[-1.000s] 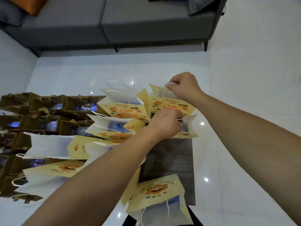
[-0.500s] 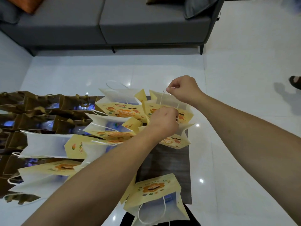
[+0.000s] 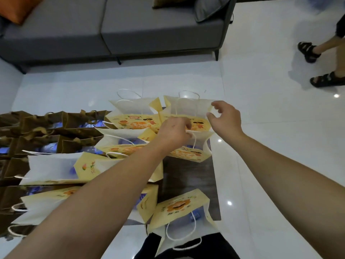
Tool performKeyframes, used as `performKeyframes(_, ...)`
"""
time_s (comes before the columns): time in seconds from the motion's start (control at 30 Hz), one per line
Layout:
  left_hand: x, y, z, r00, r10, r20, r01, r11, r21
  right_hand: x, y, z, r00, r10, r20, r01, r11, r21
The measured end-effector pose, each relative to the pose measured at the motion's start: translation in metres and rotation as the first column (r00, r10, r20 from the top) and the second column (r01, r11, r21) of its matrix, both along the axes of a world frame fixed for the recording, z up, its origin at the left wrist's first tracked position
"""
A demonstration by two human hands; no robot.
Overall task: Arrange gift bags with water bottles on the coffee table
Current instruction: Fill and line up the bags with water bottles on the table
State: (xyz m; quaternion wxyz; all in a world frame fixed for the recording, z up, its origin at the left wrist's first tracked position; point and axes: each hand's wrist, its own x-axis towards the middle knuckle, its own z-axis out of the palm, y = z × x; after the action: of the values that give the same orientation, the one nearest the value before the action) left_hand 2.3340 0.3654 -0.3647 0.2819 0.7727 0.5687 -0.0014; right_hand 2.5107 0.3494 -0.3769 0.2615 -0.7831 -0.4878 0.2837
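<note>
I see both hands over the far right corner of the coffee table (image 3: 188,174), working the same yellow gift bag (image 3: 188,156). Left hand (image 3: 173,132) has its fingers curled round that bag's white cord handle (image 3: 194,141), right at the bag's open top; the cord hangs down from the fist. Right hand (image 3: 225,118) sits just to the right and slightly beyond, fingers loosely bent and apart, gripping nothing, with thumb and forefinger close to the corner of the far yellow bag (image 3: 186,109) behind; I can't tell if they touch it. Held bag stands on the dark tabletop, touching that far bag. Count of yellow-and-white bags: I make out roughly eight, in two rough columns, plus one near bag (image 3: 179,208) at the table's near edge, well apart from both hands. Exact count is uncertain since my forearms cover several. Brown bags (image 3: 56,128) fill the left side of the table in packed rows; too overlapped to count. Blue-purple bottle tops (image 3: 127,142) show inside several open bags. Beyond the table: one grey sofa (image 3: 112,30) with an orange cushion (image 3: 20,8), and another person's sandalled feet (image 3: 317,64) on the white floor at upper right.
</note>
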Motion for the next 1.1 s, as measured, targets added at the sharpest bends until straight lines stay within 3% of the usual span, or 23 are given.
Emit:
performKeyframes(0.13,-0.016,-0.026,0.002,0.998,-0.039,0.051,0.035,0.997,0.068,-0.004,-0.077,-0.012,0.996,-0.092,0.009,0.092,0.989,-0.113)
performKeyframes(0.27,-0.035,-0.075,0.004,0.987,0.021,0.157,-0.043,0.989,0.139,-0.021,-0.144,-0.028,0.992,0.095,-0.083,-0.123,0.883,-0.454)
performKeyframes(0.43,-0.063,-0.14,-0.005,0.989,-0.069,0.131,0.058,0.995,0.087,-0.042,-0.205,-0.036,0.932,0.08,-0.352,-0.279,0.779,-0.561)
performKeyframes(0.57,-0.082,-0.181,-0.017,0.993,-0.06,0.098,0.054,0.997,0.063,-0.051,-0.242,-0.052,0.966,0.208,-0.154,-0.258,0.749,-0.61)
performKeyframes(0.67,-0.091,-0.209,-0.026,0.959,-0.214,0.187,0.206,0.977,0.062,-0.062,-0.258,-0.06,0.975,0.22,0.029,-0.161,0.794,-0.586)
performKeyframes(0.73,-0.094,-0.227,-0.029,0.928,-0.318,0.196,0.33,0.943,-0.032,-0.066,-0.263,-0.063,0.979,0.159,0.126,-0.067,0.841,-0.536)
performKeyframes(0.8,-0.095,-0.237,-0.035,0.908,-0.409,0.094,0.418,0.903,-0.1,-0.062,-0.263,-0.068,0.986,0.005,0.165,0.076,0.875,-0.478)
performKeyframes(0.9,-0.094,-0.241,-0.043,0.893,-0.45,-0.019,0.446,0.89,-0.09,-0.049,-0.26,-0.074,0.968,-0.239,0.079,0.25,0.874,-0.417)
performKeyframes(1.03,-0.086,-0.24,-0.05,0.85,-0.512,-0.124,0.512,0.858,-0.029,-0.042,-0.256,-0.072,0.926,-0.377,-0.006,0.342,0.848,-0.405)
performKeyframes(1.1,-0.078,-0.24,-0.056,0.866,-0.492,-0.087,0.489,0.871,-0.056,-0.042,-0.254,-0.072,0.904,-0.427,-0.014,0.384,0.826,-0.413)
